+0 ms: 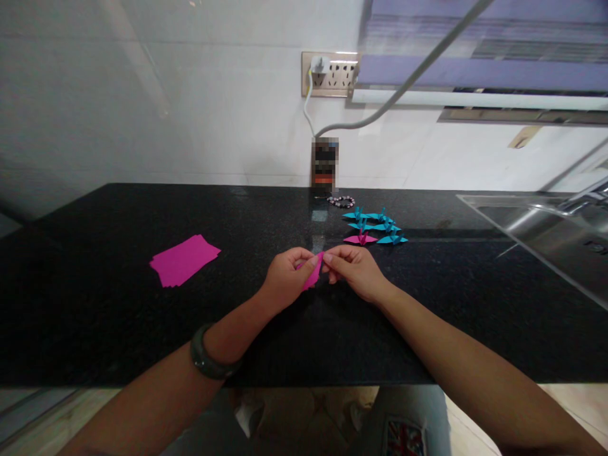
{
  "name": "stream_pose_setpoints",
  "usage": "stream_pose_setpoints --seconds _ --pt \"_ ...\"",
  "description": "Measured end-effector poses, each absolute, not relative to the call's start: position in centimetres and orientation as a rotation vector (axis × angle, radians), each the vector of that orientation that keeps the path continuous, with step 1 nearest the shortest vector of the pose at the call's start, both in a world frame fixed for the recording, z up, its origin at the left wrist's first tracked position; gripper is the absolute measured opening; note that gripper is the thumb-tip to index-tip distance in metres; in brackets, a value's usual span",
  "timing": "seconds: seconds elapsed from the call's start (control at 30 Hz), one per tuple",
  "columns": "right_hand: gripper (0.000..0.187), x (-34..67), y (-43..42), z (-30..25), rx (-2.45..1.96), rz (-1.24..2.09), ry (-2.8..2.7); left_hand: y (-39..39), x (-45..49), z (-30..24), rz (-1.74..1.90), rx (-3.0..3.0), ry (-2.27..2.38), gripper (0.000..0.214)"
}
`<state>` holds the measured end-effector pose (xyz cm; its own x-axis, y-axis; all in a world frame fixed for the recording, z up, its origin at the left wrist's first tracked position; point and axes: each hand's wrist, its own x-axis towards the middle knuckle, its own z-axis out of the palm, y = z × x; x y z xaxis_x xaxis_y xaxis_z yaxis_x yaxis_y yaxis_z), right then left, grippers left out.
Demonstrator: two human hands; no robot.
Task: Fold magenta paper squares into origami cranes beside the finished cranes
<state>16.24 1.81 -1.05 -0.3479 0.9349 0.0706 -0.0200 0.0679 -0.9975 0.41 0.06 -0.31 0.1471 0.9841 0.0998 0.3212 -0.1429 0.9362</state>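
A small folded piece of pink paper (311,276) is held between my two hands above the dark countertop. My left hand (287,273) grips its left side, thumb on top. With thumb and fingers closed, my right hand (352,267) pinches the paper's upper right edge. The fingers partly cover the paper, so its full fold is hidden. Just beyond my right hand lie a pink paper crane (361,239) and several blue paper cranes (392,238) in a loose cluster. To the left rests a stack of pink paper sheets (184,261), slightly fanned.
A stainless steel sink (536,234) with a faucet (591,196) is set into the counter (114,329) on the right. Against the wall stands a pixelated device (325,164), with a beaded loop (342,202) beside it. Cables run up to a wall socket (330,75).
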Motion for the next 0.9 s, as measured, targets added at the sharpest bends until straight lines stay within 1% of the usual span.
stream_pose_setpoints --seconds 0.1,0.23,0.43,0.6,0.67,0.73,0.83,0.9 --pt "0.02 16.2 1.8 -0.9 -1.012 1.35 -1.512 0.0 0.2 -0.5 1.073 1.912 1.398 0.025" --pt "0.014 16.1 1.7 -0.9 -1.077 1.302 -1.513 -0.2 0.1 -0.7 1.06 2.141 1.417 0.025" --pt "0.007 15.6 1.3 -0.8 -1.148 1.27 -1.477 -0.5 0.4 -0.7 0.804 2.491 1.506 0.029" --pt "0.003 15.0 1.0 -1.5 -1.201 1.216 -1.397 -0.8 0.7 -0.8 0.699 2.639 1.437 0.028" --pt "0.005 14.8 1.0 -1.7 -1.21 1.208 -1.362 -0.9 0.7 -0.9 0.692 2.636 1.416 0.026" --pt "0.007 14.7 1.0 -1.7 -1.176 1.238 -1.329 -0.7 0.7 -0.9 0.758 2.544 1.434 0.024" --pt "0.012 14.9 1.2 -1.3 -1.072 1.388 -1.265 -0.2 0.4 -1.0 0.949 2.242 1.437 0.021" --pt "0.015 15.1 1.3 -1.1 -1.005 1.5 -1.244 0.2 0.2 -1.0 1.012 1.995 1.392 0.02"
